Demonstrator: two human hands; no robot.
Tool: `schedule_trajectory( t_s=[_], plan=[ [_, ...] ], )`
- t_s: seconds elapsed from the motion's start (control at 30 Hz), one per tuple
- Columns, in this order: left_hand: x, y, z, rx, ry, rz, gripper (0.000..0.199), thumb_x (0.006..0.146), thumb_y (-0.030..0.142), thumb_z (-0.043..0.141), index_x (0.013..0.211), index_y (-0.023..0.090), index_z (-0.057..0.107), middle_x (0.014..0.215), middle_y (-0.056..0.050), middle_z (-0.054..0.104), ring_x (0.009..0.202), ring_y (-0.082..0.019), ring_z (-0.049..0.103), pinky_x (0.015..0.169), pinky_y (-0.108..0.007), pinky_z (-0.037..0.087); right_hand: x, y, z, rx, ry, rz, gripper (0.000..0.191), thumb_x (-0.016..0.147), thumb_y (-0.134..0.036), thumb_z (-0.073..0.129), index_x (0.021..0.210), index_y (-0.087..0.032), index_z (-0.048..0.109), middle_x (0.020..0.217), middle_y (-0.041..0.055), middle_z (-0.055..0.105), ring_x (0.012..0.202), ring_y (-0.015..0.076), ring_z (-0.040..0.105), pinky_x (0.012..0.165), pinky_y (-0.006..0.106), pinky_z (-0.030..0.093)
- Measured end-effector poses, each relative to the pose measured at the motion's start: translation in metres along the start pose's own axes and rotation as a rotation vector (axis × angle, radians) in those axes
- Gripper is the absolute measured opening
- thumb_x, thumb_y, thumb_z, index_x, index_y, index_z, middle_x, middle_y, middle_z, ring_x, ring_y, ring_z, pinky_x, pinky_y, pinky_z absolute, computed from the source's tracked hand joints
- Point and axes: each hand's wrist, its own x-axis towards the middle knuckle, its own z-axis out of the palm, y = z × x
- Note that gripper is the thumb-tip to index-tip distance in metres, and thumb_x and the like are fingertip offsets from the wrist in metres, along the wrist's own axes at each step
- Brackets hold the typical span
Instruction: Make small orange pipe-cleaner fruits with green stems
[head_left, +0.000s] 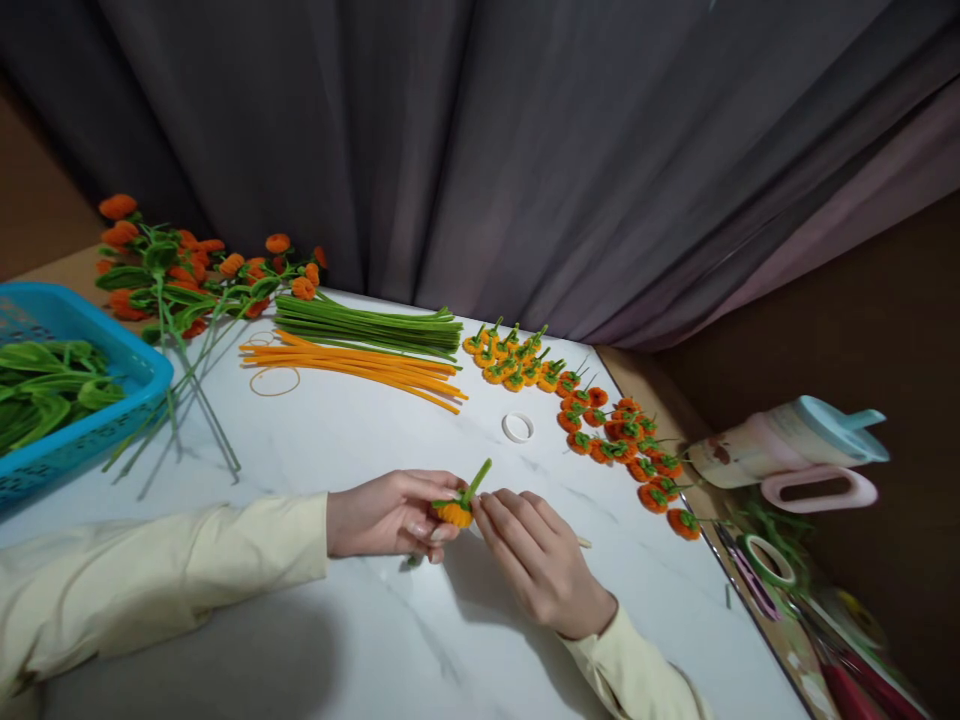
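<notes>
At the far left of the frame is a blue basket [154, 392] with fuzzy green leaves [49, 385] in it. Next to it, in the upper left, a bunch of orange flowers [196, 262] lies with its long green stems pointing down the frame. Then comes a thin yellow loop [275, 394] on the white table [375, 640]. Just right of that, a bundle of orange sticks [360, 367] lies below a bundle of green sticks [367, 325].

In the middle of the frame, a bit low, the left hand [394, 515] is partly closed. It holds a small yellow flower [454, 514] in its fingers, with the green stem tilted up to the right. Above, little yellow flowers [514, 362] sit close together, with a white ring [517, 428] below them. The right hand [536, 550] is bent, with its fingertips right by the flower. I can't tell if it grips anything. A pale tip [584, 542] pokes out past it.

Farther right are small red-orange flowers [624, 432], then a green tape roll [766, 560] and a tipped cup [780, 440] at the right.
</notes>
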Motion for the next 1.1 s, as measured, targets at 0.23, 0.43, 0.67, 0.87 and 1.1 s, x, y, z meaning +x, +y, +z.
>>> schedule_trajectory(
  t_s=[0.23, 0.43, 0.67, 0.87, 1.1],
  plan=[
    [-0.001, 0.001, 0.006, 0.091, -0.040, 0.067, 0.017, 0.085, 0.021, 0.050, 0.100, 0.021, 0.041, 0.065, -0.001, 0.058, 0.045, -0.006, 0.038, 0.061, -0.025, 0.040, 0.000, -0.001, 0.002, -0.049, -0.005, -0.008, 0.030, 0.088, -0.003, 0.034, 0.094, -0.001, 0.063, 0.089, 0.0175, 0.066, 0.086, 0.0260, 0.058, 0.065, 0.038, 0.046],
    [0.000, -0.003, 0.005, 0.170, -0.065, 0.154, 0.013, 0.086, 0.023, 0.049, 0.092, 0.020, 0.038, 0.066, -0.002, 0.060, 0.048, -0.008, 0.045, 0.059, -0.025, 0.039, 0.003, 0.000, -0.004, -0.021, -0.019, -0.042, 0.027, 0.088, -0.003, 0.036, 0.093, 0.001, 0.062, 0.088, 0.0190, 0.064, 0.086, 0.0262, 0.056, 0.066, 0.038, 0.045],
    [-0.001, -0.011, 0.004, 0.516, 0.007, 0.311, 0.017, 0.089, 0.034, 0.047, 0.090, 0.019, 0.040, 0.064, 0.000, 0.058, 0.051, -0.010, 0.050, 0.051, -0.021, 0.037, 0.013, -0.001, -0.019, 0.121, -0.173, 0.014, 0.031, 0.090, -0.004, 0.032, 0.085, -0.004, 0.062, 0.083, 0.0157, 0.060, 0.078, 0.0228, 0.051, 0.063, 0.036, 0.044],
    [-0.006, -0.018, 0.004, 0.935, 0.101, 0.498, 0.005, 0.090, 0.021, 0.038, 0.091, 0.018, 0.042, 0.068, 0.001, 0.052, 0.056, -0.008, 0.050, 0.055, -0.021, 0.040, 0.020, -0.005, -0.026, 0.334, -0.278, 0.237, 0.027, 0.089, -0.005, 0.033, 0.079, -0.010, 0.058, 0.075, 0.0105, 0.055, 0.071, 0.0192, 0.047, 0.061, 0.032, 0.043],
    [-0.011, -0.024, 0.000, 1.450, 0.033, 0.908, 0.022, 0.083, 0.004, 0.037, 0.096, 0.021, 0.042, 0.075, 0.000, 0.050, 0.061, -0.010, 0.046, 0.058, -0.020, 0.039, 0.020, -0.014, -0.031, 0.728, -0.217, 0.623, 0.019, 0.087, -0.009, 0.041, 0.085, -0.014, 0.059, 0.077, 0.0066, 0.059, 0.070, 0.0153, 0.051, 0.061, 0.026, 0.040]
  ],
)
